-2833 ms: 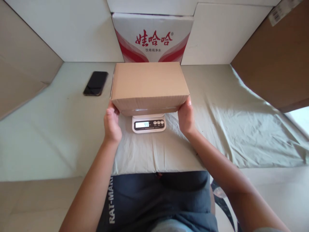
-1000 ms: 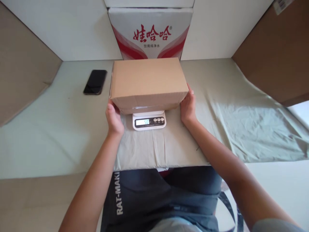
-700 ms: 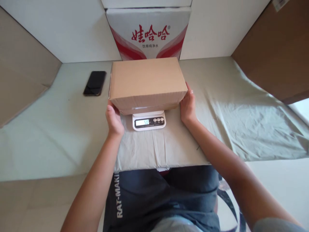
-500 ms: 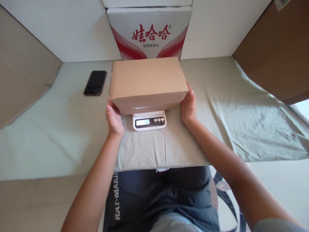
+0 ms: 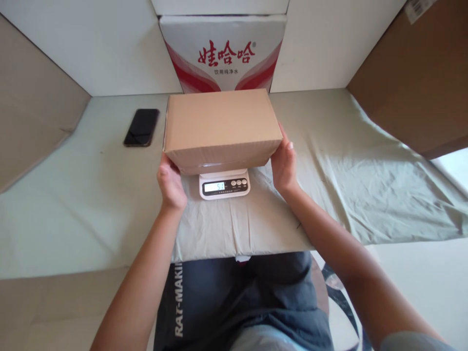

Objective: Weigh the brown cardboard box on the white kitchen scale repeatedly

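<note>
A closed brown cardboard box (image 5: 222,119) sits over a small white digital scale (image 5: 224,195), hiding the scale's platform. The scale's lit display and several buttons face me, and the digits look like 51. My left hand (image 5: 171,183) is against the box's left side, its fingers partly hidden behind the lower edge. Against the right side lies my right hand (image 5: 284,163), thumb showing at the near corner and the other fingers along the wall. Between them both hands hold the box.
A black phone (image 5: 142,127) lies on the green cloth-covered table (image 5: 98,204), left of the box. Behind stands a white and red carton (image 5: 224,53) with Chinese lettering. Large brown cardboard panels rise at the left (image 5: 32,97) and right (image 5: 413,78).
The scale's reading has gone from about 50 to about 51. The whole view has shifted slightly; my hands remain at the box's sides.
</note>
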The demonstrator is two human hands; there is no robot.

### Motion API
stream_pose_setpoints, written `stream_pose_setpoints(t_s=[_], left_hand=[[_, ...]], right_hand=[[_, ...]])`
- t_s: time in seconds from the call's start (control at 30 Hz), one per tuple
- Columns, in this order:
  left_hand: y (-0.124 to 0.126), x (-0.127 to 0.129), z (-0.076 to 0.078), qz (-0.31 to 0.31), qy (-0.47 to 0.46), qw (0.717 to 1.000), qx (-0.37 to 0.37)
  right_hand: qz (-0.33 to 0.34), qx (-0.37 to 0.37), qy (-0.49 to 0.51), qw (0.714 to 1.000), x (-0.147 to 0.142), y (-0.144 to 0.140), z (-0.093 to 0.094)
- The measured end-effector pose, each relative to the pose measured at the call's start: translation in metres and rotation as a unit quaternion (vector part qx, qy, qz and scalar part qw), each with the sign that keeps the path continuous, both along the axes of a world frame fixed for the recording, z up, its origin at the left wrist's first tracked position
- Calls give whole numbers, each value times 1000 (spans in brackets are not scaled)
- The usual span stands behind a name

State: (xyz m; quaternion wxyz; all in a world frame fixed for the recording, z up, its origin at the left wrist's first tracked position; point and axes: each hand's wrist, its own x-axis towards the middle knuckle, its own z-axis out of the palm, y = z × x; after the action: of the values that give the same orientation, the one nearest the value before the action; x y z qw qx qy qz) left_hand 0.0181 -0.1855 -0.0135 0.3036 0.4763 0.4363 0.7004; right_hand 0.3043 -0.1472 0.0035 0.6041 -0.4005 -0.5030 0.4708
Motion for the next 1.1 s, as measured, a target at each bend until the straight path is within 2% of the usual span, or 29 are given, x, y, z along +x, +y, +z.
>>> stream_pose_setpoints(t_s=[0.17, 0.4, 0.57, 0.7, 0.87, 0.93, 1.0, 1.1], left_hand=[[1, -1, -5, -10, -18, 999, 43], [5, -4, -18, 0, -25, 998, 60], [3, -2, -15, -3, -6, 999, 49], [-6, -1, 2, -26, -2, 997, 72], [-8, -12, 51, -73, 17, 995, 62], [7, -19, 69, -89, 16, 994, 58], [33, -25, 79, -103, 6, 993, 63], [86, -28, 74, -104, -6, 992, 69]], right_hand=[[16, 27, -12, 999, -1, -4, 0], [9, 70, -39, 997, -7, -2, -14], [3, 76, -40, 996, -9, -4, -21], [-11, 86, -37, 996, -11, -11, -13], [-23, 118, -51, 991, -6, -7, 26], [-12, 125, -70, 990, -5, 10, 43], [-13, 132, -74, 988, -8, 37, 52], [-38, 143, -42, 988, -21, 87, 45]])
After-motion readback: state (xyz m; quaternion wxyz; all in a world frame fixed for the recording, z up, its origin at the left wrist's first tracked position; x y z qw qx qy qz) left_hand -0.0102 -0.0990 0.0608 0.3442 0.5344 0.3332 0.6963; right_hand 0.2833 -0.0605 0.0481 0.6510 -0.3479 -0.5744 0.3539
